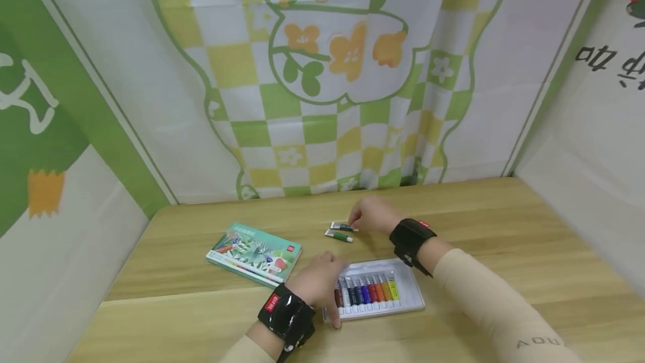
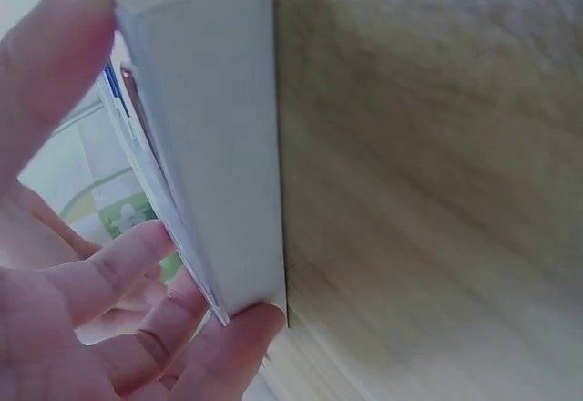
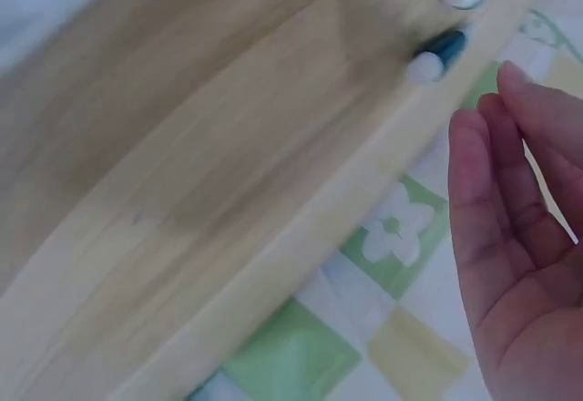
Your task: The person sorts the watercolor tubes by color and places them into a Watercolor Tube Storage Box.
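Note:
A white plastic tray (image 1: 412, 290) holds a row of small paint tubes (image 1: 372, 291), from brown and white through blues and red to yellow. My left hand (image 1: 316, 280) grips the tray's left end, thumb at the near edge and fingers at the far one; the left wrist view shows the tray's pale side wall (image 2: 214, 146) between them. Beyond the tray, a dark teal paint tube (image 1: 344, 227) and a green paint tube (image 1: 339, 236) lie on the table. Beside the dark tube is my right hand (image 1: 375, 215); the right wrist view shows its fingers (image 3: 474, 173) slightly bent, with nothing between them.
A teal illustrated box or pad (image 1: 257, 251) lies left of the tray, a slim white printed strip along its near side. The wooden table (image 1: 484, 212) meets a patterned curtain (image 1: 322, 128) at its back edge. More printed cloth hangs on both sides.

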{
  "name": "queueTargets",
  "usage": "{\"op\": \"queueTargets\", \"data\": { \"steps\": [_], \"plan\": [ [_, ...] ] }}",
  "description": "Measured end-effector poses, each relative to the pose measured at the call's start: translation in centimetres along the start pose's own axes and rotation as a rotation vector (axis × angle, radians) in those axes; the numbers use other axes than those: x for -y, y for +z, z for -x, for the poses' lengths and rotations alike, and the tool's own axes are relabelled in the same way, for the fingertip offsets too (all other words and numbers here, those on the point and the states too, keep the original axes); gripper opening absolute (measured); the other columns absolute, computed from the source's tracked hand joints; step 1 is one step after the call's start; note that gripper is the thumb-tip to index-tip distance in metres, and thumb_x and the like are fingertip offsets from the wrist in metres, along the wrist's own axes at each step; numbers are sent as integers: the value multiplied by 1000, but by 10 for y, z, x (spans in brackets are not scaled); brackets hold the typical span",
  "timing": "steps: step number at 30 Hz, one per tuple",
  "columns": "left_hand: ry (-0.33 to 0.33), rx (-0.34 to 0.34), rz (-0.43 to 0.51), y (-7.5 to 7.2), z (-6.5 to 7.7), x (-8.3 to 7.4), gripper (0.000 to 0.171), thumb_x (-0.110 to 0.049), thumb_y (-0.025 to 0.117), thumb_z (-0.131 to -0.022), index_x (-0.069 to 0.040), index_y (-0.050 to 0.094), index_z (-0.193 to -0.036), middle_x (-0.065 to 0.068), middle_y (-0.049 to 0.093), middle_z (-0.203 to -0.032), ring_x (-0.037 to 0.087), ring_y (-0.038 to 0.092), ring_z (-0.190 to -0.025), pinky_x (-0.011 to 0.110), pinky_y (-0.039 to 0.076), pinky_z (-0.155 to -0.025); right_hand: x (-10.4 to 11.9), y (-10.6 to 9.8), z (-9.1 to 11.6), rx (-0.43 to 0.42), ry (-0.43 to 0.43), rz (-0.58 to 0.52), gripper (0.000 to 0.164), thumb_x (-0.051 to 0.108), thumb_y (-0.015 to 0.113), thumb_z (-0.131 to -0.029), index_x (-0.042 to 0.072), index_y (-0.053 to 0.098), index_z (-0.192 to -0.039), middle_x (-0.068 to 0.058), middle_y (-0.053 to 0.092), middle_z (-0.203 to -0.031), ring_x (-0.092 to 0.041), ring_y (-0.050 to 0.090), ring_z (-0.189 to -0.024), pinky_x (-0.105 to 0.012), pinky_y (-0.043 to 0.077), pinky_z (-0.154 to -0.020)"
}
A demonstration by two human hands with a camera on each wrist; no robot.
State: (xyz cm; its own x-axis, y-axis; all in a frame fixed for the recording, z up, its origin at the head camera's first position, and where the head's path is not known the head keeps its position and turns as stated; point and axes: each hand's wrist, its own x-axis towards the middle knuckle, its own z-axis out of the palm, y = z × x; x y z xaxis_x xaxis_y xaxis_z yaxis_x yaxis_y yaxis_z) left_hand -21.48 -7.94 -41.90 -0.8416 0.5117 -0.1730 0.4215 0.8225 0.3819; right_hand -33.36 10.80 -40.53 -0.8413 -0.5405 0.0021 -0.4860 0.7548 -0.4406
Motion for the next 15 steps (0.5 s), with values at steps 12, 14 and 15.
{"op": "queueTargets", "data": {
  "steps": [12,14,15],
  "plan": [
    [-40,39,18,7,1,1,110,-25,105,-37,-13,62,-138,7,58,-120,25,54,-111,42,50,-97,0,37,-30,22,88,5,8,3,84,-78,10,80,-79,7,67,-71,-10,52,-63,-25,45,-60],
    [-40,32,10,4,-1,1,110,-24,105,-37,-13,61,-138,8,58,-120,25,54,-111,42,50,-98,-4,35,-33,3,65,-2,9,1,83,-78,9,79,-78,6,65,-71,-12,51,-65,-26,45,-62],
    [-36,22,6,2,-2,1,111,-24,105,-37,-12,61,-138,8,58,-120,26,54,-112,42,49,-98,-6,33,-34,-14,50,-5,9,1,83,-77,9,77,-78,6,64,-71,-12,52,-65,-27,45,-62]
  ]
}}
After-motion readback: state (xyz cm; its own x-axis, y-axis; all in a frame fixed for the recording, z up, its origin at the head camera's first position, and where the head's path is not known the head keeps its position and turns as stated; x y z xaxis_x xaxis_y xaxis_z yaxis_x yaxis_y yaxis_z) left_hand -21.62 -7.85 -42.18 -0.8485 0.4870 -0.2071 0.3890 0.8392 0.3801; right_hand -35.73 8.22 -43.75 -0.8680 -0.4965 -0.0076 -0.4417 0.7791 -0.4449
